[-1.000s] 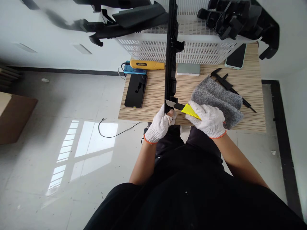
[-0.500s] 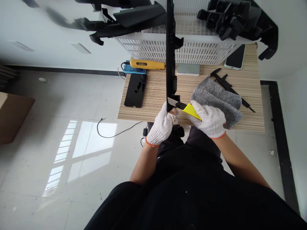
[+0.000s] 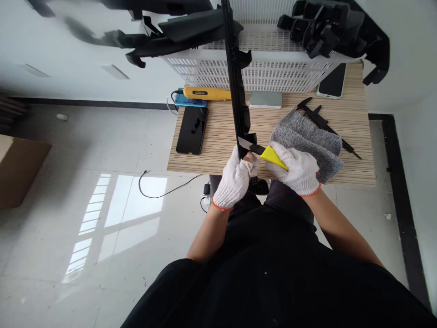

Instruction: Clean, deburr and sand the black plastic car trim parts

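Note:
Both my hands wear white knit gloves. My left hand (image 3: 235, 182) is closed round the near end of a long black plastic strip (image 3: 236, 86) that stands up from my lap across the wooden table (image 3: 221, 132). My right hand (image 3: 297, 170) grips a yellow-handled knife (image 3: 269, 157), and its blade (image 3: 246, 145) rests against the strip just above my left thumb. A grey cloth (image 3: 309, 139) lies on the table under and behind my right hand.
A white perforated basket (image 3: 273, 68) holds black plastic parts (image 3: 327, 27) at the table's far side. On the table lie a black phone (image 3: 191, 130), a yellow tool (image 3: 203, 93), a grey block (image 3: 265, 99), a black caliper (image 3: 324, 123) and another phone (image 3: 332, 81). A cardboard box (image 3: 17, 171) stands at left.
The strip's top has tilted to the left and its lower end has slid down toward my lap. Both hands shifted slightly right, with the blade kept against the strip.

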Motion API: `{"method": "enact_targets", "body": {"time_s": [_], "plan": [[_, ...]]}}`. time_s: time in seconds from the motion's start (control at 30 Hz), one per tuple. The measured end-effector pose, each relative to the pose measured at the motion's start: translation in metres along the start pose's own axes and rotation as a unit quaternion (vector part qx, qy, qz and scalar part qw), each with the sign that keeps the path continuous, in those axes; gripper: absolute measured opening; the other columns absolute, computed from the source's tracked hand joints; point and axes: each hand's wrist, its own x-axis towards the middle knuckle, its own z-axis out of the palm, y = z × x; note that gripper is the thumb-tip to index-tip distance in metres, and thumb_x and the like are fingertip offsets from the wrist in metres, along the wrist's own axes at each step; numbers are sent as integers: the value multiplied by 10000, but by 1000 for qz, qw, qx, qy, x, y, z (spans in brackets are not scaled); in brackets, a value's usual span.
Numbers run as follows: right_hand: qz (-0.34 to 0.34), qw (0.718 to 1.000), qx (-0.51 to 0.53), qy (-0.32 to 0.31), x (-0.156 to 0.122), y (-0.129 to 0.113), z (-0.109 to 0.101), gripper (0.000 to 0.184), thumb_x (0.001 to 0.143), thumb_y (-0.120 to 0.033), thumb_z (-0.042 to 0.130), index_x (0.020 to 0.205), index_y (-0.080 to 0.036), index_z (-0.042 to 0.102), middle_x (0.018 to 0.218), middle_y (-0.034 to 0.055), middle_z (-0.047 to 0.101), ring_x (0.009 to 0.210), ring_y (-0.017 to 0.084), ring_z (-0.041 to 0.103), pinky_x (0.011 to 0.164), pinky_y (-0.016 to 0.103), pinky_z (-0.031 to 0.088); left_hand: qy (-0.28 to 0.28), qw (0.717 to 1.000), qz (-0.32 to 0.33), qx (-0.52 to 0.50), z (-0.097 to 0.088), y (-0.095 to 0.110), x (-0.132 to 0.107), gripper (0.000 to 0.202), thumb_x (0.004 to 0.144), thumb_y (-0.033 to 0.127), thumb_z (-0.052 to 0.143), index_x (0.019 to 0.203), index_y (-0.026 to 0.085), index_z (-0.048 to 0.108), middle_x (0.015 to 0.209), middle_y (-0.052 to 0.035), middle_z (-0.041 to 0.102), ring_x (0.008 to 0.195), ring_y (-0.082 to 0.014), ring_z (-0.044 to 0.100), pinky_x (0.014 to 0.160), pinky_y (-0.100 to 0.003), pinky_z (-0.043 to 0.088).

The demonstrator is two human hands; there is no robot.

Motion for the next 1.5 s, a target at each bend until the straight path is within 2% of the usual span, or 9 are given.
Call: {"method": "enact_targets", "body": {"time_s": [0.07,0.13,0.2,0.4,0.63,0.87,1.23,1.5], "plan": [[2,995,97,-8,2,4,-4,627,970,-660,551,1384,-216,708,940,69,786,742,191,694,686,305,517,-12,1000,11,-19,-2,-2,1,248,972,457,587,1024,219,542,789,10,494,636,-110,408,554,-238,402],[21,977,212,-20,5,7,-9,600,980,-625,558,1373,-199,712,1052,77,801,845,211,740,782,327,570,-26,999,18,-32,-5,-7,4,265,965,469,614,1007,217,544,785,14,488,621,-100,398,541,-234,390],[50,955,291,-38,9,9,-12,564,966,-598,596,1327,-189,740,1076,81,807,899,226,758,840,347,592,-34,998,16,-49,-9,-12,7,301,953,495,642,1010,216,544,776,20,483,593,-88,382,518,-228,368],[131,914,376,-80,12,10,-14,502,869,-572,750,1238,-235,793,957,57,815,687,181,734,711,337,622,-25,994,-6,-105,-15,-17,13,369,919,543,684,958,209,531,750,28,474,535,-60,319,460,-202,290],[153,909,381,-76,13,9,-13,492,845,-569,783,1205,-235,807,908,54,812,687,184,741,692,335,632,-27,994,-33,-103,-18,-21,15,301,915,480,653,942,207,527,751,19,512,522,-60,336,448,-189,299],[128,924,355,-62,12,10,-13,471,854,-537,786,1203,-221,810,807,41,793,744,212,756,832,388,636,-29,994,-31,-100,-19,-23,16,281,931,464,636,956,199,546,741,19,515,524,-58,345,453,-180,306],[125,923,358,-69,12,10,-14,491,853,-559,780,1215,-227,805,856,38,808,700,193,747,796,364,636,-17,993,-42,-108,-17,-22,15,322,886,490,672,966,207,540,719,26,510,511,-68,340,445,-201,315],[119,929,342,-77,10,10,-13,469,868,-555,776,1236,-264,796,847,26,806,703,207,755,795,385,650,-35,995,-36,-91,-16,-15,14,351,888,514,676,954,201,530,722,22,493,524,-66,329,449,-201,288]]}}
